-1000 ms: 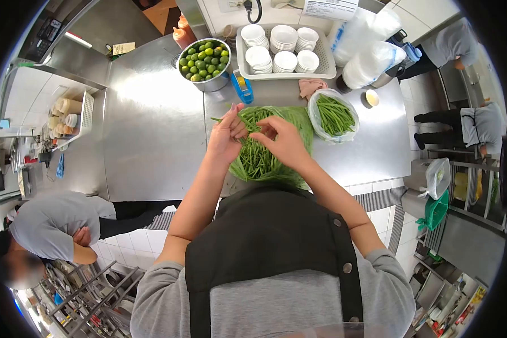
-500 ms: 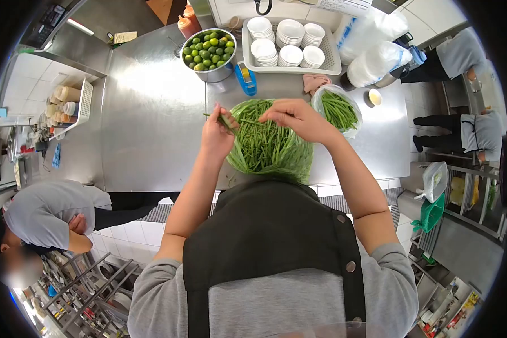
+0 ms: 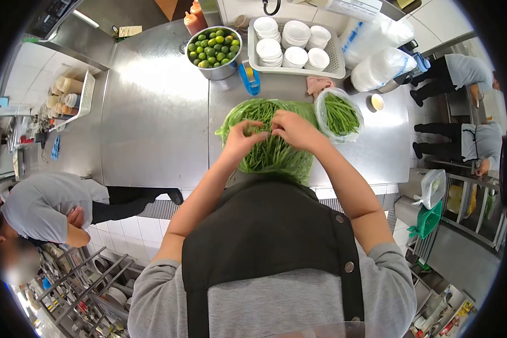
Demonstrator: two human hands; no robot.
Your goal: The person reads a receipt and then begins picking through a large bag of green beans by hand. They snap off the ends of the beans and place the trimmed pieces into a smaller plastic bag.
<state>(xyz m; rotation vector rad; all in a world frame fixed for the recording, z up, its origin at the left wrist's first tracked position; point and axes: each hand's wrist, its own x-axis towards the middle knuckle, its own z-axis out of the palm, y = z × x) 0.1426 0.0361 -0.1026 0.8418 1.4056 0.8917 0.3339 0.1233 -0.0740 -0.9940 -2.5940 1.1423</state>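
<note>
A large green plastic bag (image 3: 298, 160) lies open on the steel table, full of green beans (image 3: 259, 155). Over the beans, my left hand (image 3: 245, 138) has its thumb and fingers apart, with nothing visible between them. Close to its right, my right hand (image 3: 292, 128) is bent into a pinch above the pile; whatever its fingertips hold is too small to make out. A clear bag with longer green beans (image 3: 340, 114) stands to the right of the green bag.
Behind are a metal pot of limes (image 3: 214, 49), a blue tape dispenser (image 3: 250, 80), a tray of white cups (image 3: 327, 72), a pink cloth (image 3: 319, 85) and a small cup (image 3: 376, 102). A person (image 3: 56, 208) bends at the left; two people stand far right.
My left hand has moved right and down over the pile, and the green bean it held no longer shows. My right hand has shifted slightly, and the two hands are closer together.
</note>
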